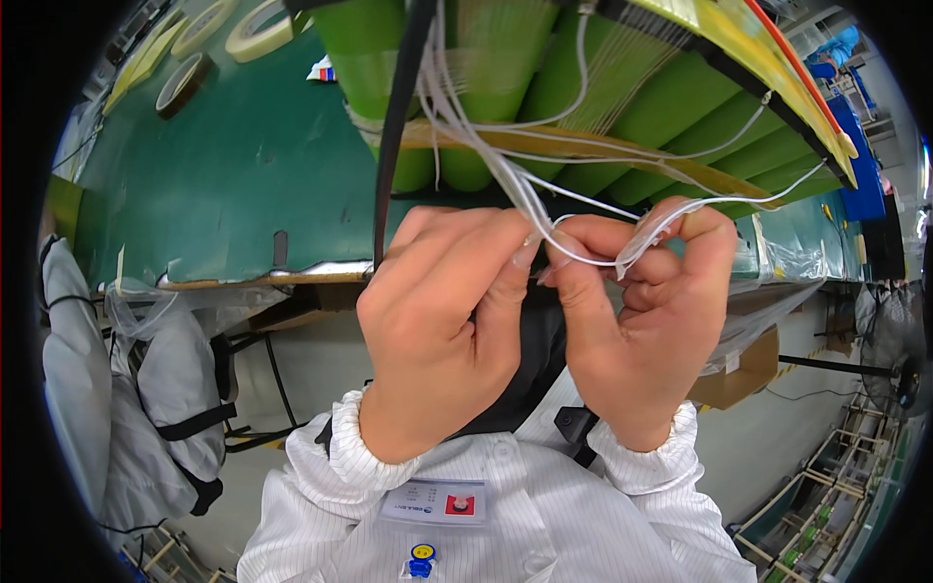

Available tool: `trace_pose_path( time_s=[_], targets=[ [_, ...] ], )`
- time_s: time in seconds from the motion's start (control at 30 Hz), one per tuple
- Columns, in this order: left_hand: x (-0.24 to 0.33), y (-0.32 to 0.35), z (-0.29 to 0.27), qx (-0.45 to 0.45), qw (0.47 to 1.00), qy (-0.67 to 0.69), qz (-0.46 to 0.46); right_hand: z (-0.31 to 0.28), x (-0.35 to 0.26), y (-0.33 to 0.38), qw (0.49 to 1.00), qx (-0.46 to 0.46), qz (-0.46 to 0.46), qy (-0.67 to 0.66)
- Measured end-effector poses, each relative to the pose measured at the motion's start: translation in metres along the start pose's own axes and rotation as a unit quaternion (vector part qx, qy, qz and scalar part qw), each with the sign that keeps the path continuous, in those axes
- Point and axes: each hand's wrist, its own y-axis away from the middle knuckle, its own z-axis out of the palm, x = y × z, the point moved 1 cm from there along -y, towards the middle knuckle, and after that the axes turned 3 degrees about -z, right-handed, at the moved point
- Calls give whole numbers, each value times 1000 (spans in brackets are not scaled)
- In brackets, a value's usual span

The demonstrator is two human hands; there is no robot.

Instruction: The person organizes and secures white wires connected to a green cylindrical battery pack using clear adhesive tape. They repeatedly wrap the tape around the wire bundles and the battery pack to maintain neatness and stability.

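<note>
Fingertips do the work here. The left hand is curled nearly shut, thumb and forefinger pinched on the thin white wires just where the bundle comes down off the green cell pack. The right hand is likewise closed to a pinch, holding a short loop of the same wires a little to the right of the left thumb, with the loop's free end poking out between its knuckles. Both hands sit just below the pack's near edge, close together and almost touching at the thumbs.

To do this well, the pinch should probably stay light and close to the loop, so that single strands can be separated without dragging on where they join the pack. Pulling toward the body looks risky, since the strands run taut up to the pack and cross one another there.

A thick black cable hangs down the pack's left side, just left of the left hand; keeping the white strands apart from it would avoid a tangle. A yellow-brown strip lies across the pack's front, behind the wires. The pack rests on a green bench top, with rolls of tape at the bench's far left corner, well apart from the pack.
</note>
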Motion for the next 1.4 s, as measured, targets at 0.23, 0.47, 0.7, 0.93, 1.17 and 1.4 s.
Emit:
trace_pose_path(
  time_s=[0.23,0.47,0.7,0.93,1.17,1.4],
  targets=[
    [1,-1,-2,-17,1000,-2,11,7,4,2,998,22,-43,-26],
    [1,0,-3,-19,1000,8,-13,21,12,9,990,99,-92,-30],
    [-1,3,1,-8,999,21,-36,19,9,9,992,81,-90,-19],
    [1,8,4,3,992,70,-103,11,10,13,988,118,-85,-54],
    [-6,8,1,-12,993,90,-70,13,5,18,994,93,-60,-5],
    [-3,8,0,-8,991,101,-83,7,-2,12,990,115,-82,-11]
  ],
)
